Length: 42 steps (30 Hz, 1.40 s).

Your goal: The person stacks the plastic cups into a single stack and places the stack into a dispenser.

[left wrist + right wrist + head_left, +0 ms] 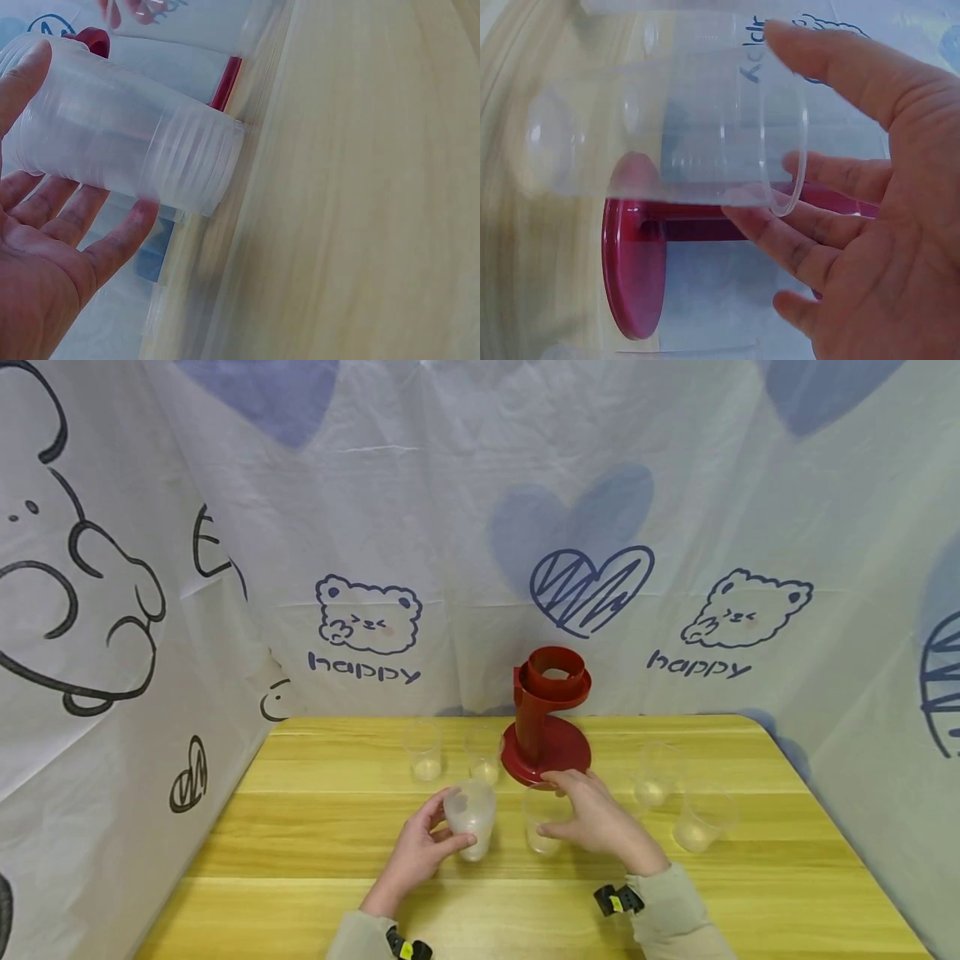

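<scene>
My left hand grips a stack of nested clear plastic cups, thumb on the near side and fingers behind. The left wrist view shows several stacked edges near the base of the cup stack. Just to the right, a single clear plastic cup stands on the table. My right hand is spread around it. In the right wrist view, fingertips are at the side of the cup near its rim, while the thumb stands a little off the opposite side.
A red stand with a round base and a ring-shaped top is behind the hands. Clear cups stand to its left, one farther out and one nearer. Two more, a rear cup and a front cup, are at the right. A printed cloth hangs behind the wooden table.
</scene>
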Available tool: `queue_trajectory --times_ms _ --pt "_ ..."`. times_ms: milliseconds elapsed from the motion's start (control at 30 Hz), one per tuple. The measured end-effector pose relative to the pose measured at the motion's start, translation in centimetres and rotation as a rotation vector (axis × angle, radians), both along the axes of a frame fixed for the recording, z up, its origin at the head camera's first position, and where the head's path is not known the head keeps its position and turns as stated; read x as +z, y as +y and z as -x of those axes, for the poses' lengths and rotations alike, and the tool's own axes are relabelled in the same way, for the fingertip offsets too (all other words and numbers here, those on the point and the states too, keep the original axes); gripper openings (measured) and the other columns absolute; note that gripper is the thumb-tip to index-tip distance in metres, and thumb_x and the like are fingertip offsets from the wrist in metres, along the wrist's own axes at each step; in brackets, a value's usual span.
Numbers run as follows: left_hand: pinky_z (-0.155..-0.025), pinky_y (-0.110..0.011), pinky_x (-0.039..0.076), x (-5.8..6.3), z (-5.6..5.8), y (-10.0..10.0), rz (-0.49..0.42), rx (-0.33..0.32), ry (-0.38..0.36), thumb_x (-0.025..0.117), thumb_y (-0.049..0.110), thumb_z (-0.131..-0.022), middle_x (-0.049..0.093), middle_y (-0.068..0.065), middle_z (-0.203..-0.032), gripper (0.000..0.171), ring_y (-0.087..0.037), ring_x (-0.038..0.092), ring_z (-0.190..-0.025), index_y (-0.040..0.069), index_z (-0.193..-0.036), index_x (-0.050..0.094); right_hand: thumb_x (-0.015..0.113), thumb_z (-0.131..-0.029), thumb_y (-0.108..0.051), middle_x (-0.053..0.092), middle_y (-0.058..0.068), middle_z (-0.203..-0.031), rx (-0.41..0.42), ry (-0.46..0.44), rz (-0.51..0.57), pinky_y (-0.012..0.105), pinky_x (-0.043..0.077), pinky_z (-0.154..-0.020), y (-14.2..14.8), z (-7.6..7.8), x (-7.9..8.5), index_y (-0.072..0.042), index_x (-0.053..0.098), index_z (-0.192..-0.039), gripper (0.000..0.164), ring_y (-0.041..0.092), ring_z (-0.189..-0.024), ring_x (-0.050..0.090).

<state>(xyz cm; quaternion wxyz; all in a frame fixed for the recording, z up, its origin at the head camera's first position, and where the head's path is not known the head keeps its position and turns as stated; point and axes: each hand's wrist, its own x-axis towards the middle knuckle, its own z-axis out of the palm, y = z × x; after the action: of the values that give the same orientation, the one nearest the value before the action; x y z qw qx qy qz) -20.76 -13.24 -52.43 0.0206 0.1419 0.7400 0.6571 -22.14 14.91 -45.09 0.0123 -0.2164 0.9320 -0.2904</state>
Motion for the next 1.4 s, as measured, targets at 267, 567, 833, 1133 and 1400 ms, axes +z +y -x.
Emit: queue_trajectory --times_ms 267,567,833,1133,1400 --pt "-0.096 -0.035 0.051 0.3 -0.4 0.1 -0.002 0.012 -0.021 0.081 0.004 -0.080 0.053 -0.021 -0.136 0.073 -0.037 0.052 -0.122 0.002 -0.143 0.045 0.089 -0.071 -0.037 0.059 0.007 -0.115 -0.062 -0.059 0.059 0.040 0.051 -0.093 -0.2 -0.2 0.5 -0.001 0.042 -0.144 0.093 0.021 -0.102 0.056" --pt "-0.095 -0.033 0.052 0.1 -0.2 -0.1 0.000 0.009 -0.015 0.081 0.006 -0.080 0.054 -0.022 -0.134 0.073 -0.036 0.053 -0.120 0.001 -0.143 0.044 0.090 -0.070 -0.034 0.054 0.001 -0.115 -0.028 -0.001 0.094 0.040 0.051 -0.091 0.0 -0.4 1.0 -0.004 0.062 -0.122 0.066 0.020 -0.102 0.057" --pt "-0.095 -0.034 0.052 0.2 -0.3 -0.1 0.004 0.010 -0.022 0.081 0.006 -0.080 0.054 -0.022 -0.134 0.073 -0.037 0.053 -0.120 0.002 -0.143 0.044 0.090 -0.071 -0.031 0.056 0.004 -0.122 -0.008 0.040 0.147 0.044 0.051 -0.094 0.0 -0.3 2.0 -0.006 0.060 -0.126 0.067 0.024 -0.106 0.056" --pt "-0.095 -0.036 0.051 0.1 -0.3 -0.1 -0.020 0.002 -0.019 0.080 0.002 -0.080 0.053 -0.022 -0.134 0.072 -0.037 0.053 -0.121 0.001 -0.143 0.044 0.088 -0.074 -0.033 0.059 0.005 -0.127 -0.003 0.063 0.207 0.040 0.054 -0.090 -0.2 0.2 3.2 -0.009 0.056 -0.132 0.071 0.023 -0.106 0.057" --pt "-0.094 -0.037 0.052 0.1 -0.1 -0.1 -0.013 -0.010 0.008 0.080 0.003 -0.081 0.054 -0.024 -0.133 0.073 -0.038 0.053 -0.119 -0.001 -0.144 0.043 0.088 -0.074 -0.031 0.060 0.006 -0.127 0.018 0.111 0.252 0.043 0.053 -0.092 -0.7 0.3 4.1 -0.009 0.056 -0.133 0.071 0.025 -0.109 0.056"
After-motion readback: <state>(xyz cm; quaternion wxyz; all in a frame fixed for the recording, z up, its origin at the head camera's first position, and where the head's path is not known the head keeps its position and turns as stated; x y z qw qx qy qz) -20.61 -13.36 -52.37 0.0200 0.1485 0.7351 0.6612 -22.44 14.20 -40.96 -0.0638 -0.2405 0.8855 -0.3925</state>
